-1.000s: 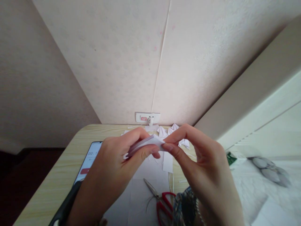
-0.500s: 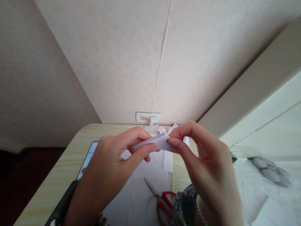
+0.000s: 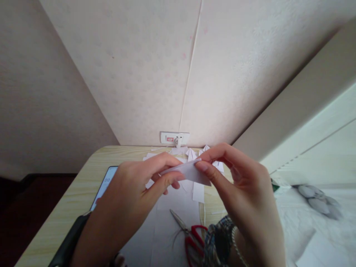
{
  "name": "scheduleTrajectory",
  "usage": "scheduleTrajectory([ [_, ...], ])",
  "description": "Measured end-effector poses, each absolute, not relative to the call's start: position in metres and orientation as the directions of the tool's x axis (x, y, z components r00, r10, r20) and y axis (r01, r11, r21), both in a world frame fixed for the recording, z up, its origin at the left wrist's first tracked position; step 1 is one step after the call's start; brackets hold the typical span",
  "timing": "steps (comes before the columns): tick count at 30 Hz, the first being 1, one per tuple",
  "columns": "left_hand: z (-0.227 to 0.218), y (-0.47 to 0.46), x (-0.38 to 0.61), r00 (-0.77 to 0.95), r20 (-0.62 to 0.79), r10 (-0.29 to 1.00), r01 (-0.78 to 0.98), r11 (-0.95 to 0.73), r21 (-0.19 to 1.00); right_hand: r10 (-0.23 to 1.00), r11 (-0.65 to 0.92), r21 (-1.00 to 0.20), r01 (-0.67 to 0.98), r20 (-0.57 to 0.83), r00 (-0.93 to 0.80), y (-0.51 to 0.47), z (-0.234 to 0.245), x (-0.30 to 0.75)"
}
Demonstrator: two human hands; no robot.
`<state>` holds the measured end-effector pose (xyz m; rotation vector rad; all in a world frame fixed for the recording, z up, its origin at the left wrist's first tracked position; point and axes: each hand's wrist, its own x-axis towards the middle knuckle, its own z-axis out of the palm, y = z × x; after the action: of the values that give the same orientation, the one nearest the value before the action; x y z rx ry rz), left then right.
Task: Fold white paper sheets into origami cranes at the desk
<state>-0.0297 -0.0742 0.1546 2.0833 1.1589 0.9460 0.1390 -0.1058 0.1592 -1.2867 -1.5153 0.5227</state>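
Note:
A small folded piece of white paper is held up between both hands, above the table. My left hand pinches its left end between thumb and fingers. At its right end and upper corner, my right hand grips with thumb and forefinger. Below the hands, red-handled scissors lie on white paper sheets, blades pointing up and left. Several folded paper pieces stand behind my right hand, partly hidden by it.
A phone with a lit screen lies left on the wooden table, partly behind my left wrist. A wall socket with a white plug is at the back. White bedding lies to the right.
The folded paper has tilted, now showing more of its flat face and less of its layered top edge. Both hands keep their hold, with only slight finger shifts.

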Motion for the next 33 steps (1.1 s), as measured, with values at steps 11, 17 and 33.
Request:
scheduleTrajectory([
  [11,0.1587,-0.0774,-0.0336,0.318,0.376,0.87,0.472,-0.489,0.733,0.911,0.346,-0.84,0.419,0.408,0.066,-0.1066,0.1579,0.1419],
  [17,0.1571,-0.0764,-0.035,0.282,0.444,0.851,0.518,-0.524,0.676,0.899,0.382,-0.826,0.414,0.436,0.04,-0.106,0.1588,0.1422],
  [33,0.1575,-0.0781,-0.0349,0.271,0.473,0.838,0.496,-0.543,0.678,0.914,0.347,-0.784,0.514,0.406,0.004,-0.1079,0.1592,0.1351],
])
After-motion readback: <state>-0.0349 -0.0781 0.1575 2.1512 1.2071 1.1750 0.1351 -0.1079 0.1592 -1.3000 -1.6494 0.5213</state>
